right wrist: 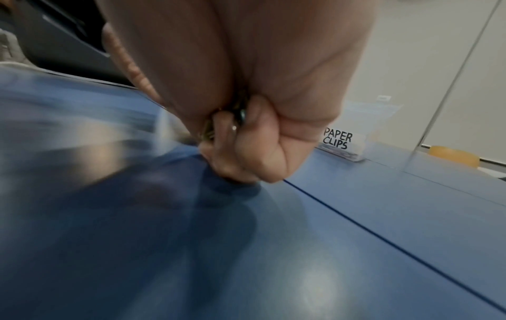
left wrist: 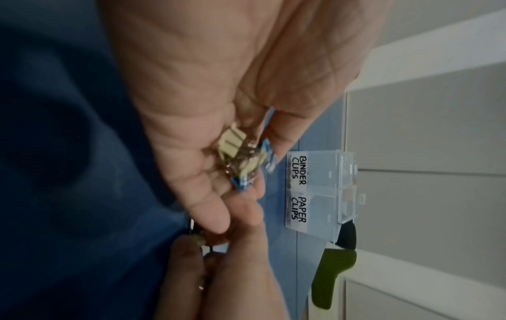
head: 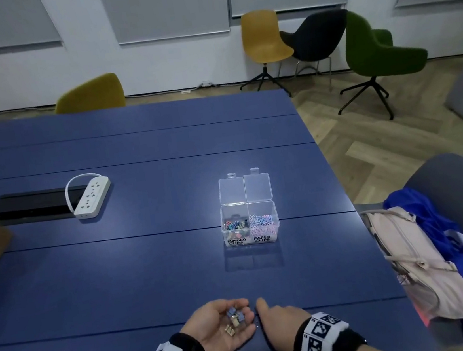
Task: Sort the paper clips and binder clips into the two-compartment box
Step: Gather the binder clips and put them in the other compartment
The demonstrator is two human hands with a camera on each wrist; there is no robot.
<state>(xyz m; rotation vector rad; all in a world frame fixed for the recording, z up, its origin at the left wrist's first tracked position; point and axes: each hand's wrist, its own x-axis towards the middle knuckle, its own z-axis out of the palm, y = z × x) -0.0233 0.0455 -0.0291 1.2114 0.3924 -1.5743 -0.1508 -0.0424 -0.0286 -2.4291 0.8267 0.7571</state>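
Gathering step: left hand loosely cups binder clips; right hand pinches a dark clip off the table beside it. The next move probably carries them to the box, well ahead of both hands, and drops them into its BINDER CLIPS side.

My left hand is palm up near the table's near edge, blue and beige binder clips lying in the cupped palm. My right hand is just right of it, palm down, fingertips at a dark clip between the hands. The clear box sits farther off with its lids open: coloured clips in the left compartment, pink paper clips in the right.
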